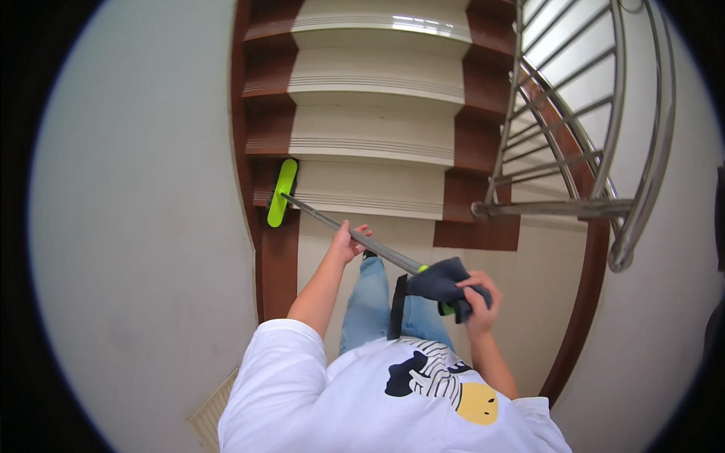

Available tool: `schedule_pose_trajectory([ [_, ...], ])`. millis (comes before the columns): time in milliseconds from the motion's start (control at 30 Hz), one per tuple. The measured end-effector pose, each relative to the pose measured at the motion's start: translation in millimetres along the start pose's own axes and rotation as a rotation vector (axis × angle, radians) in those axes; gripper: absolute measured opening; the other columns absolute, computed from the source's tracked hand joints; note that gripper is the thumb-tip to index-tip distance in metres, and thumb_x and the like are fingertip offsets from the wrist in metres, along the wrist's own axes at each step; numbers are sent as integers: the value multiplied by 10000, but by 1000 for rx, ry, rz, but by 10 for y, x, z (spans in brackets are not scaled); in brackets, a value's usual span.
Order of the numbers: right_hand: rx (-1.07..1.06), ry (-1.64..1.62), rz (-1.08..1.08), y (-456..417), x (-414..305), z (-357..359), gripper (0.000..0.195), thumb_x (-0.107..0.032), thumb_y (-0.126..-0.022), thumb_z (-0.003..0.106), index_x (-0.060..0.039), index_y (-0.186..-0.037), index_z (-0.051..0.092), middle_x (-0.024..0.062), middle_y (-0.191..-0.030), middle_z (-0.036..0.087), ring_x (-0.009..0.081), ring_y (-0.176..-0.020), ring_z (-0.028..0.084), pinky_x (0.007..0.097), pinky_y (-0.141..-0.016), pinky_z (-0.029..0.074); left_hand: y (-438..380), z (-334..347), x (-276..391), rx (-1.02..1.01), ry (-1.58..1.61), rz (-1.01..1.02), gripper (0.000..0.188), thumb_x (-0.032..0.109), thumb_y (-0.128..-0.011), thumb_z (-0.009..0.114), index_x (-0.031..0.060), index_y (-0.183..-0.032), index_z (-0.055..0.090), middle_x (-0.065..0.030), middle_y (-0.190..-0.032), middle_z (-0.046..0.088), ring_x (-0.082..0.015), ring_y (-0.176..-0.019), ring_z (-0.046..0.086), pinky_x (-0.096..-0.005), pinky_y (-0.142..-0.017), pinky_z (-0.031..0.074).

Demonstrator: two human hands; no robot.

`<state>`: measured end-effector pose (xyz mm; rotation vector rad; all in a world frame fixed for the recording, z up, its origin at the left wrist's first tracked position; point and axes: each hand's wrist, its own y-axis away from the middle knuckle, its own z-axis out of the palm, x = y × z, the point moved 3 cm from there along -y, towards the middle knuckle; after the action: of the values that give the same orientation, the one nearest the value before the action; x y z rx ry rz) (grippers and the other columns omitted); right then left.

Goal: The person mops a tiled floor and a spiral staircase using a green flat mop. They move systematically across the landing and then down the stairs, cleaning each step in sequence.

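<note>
A broom with a bright green head (pixel 282 193) and a long grey handle (pixel 391 254) runs diagonally across the view. Its head lies at the left end of the lowest stair, over the dark red border, with dark bristles showing at its rim. Around the middle of the handle is my left hand (pixel 349 242), its fingers partly spread and the pole resting against the palm. Near my waist, my right hand (pixel 481 297) grips a dark grey cloth (pixel 442 280) at the handle's upper end. The cloth hides that end, and a bit of green shows beneath it.
Cream stairs (pixel 371 130) with dark red borders rise ahead. A plain wall (pixel 141 198) stands close on the left. On the right are a stainless steel railing (pixel 552 208) and another wall. I stand on a tiled landing (pixel 527 294); a slatted cream object (pixel 214 410) is at lower left.
</note>
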<state>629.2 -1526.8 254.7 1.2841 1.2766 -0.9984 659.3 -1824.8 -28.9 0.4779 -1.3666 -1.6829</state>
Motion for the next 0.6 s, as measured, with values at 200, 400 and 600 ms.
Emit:
schedule_pose_trajectory([
  [200,586,6,-13,902,-208,-1842,157,-101,-706,563,23,-790,612,138,-843,620,261,-898,565,380,-916,417,248,1305,-1520,-297,-216,-338,449,411,-1026,273,55,-1203,480,-108,-1217,619,-250,-1153,571,-454,-981,415],
  [400,1041,28,-45,2313,-678,-3063,194,-178,-761,491,2,-749,562,125,-908,561,245,-882,552,367,-874,432,615,2563,-3305,-396,-265,-584,161,158,-959,459,17,-1017,511,-136,-1054,640,-246,-1014,639,-393,-903,506],
  [600,1094,2,-52,2641,-724,-3631,173,-132,-822,516,5,-861,614,94,-925,582,220,-924,564,355,-869,464,639,2916,-3815,-412,-294,-550,91,87,-903,519,32,-834,537,-110,-820,638,-224,-838,658,-372,-811,537],
])
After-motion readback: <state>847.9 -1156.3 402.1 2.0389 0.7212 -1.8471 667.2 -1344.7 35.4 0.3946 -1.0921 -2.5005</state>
